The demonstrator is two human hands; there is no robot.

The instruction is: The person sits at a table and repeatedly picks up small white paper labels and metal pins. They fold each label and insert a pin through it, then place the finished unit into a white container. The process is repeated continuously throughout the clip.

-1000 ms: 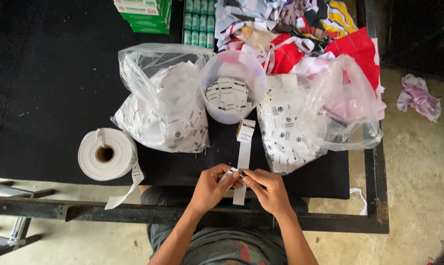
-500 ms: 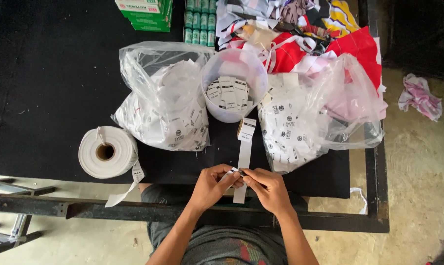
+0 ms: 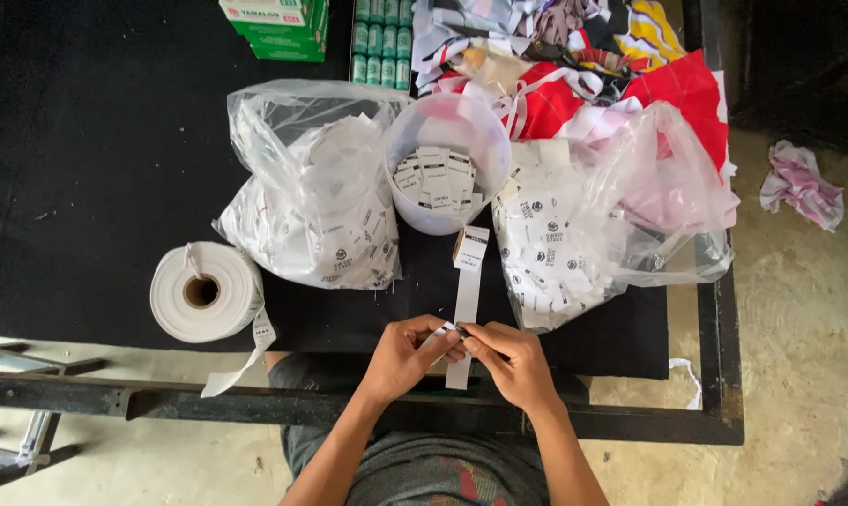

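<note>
- The black table (image 3: 115, 141) carried the whole spread, with a heap of coloured fabric scraps (image 3: 630, 75) at its far edge.
- Two clear plastic bags of printed labels flanked the middle: the left bag (image 3: 321, 197) and the right bag (image 3: 574, 234).
- Between them stood a white tub (image 3: 447, 169) with more labels stacked inside.
- A big white tape roll (image 3: 204, 292) sat at the near left, its tail hanging over the edge.
- The left hand (image 3: 407, 354) and right hand (image 3: 510, 361) met at the near edge, fingertips pinched shut on one small label (image 3: 446, 333).
- A label strip (image 3: 463, 309) ran from a small roll near the tub down to the hands.
- By my judgement, good work here called for pinching near the join and keeping the strip flat and untwisted.
</note>
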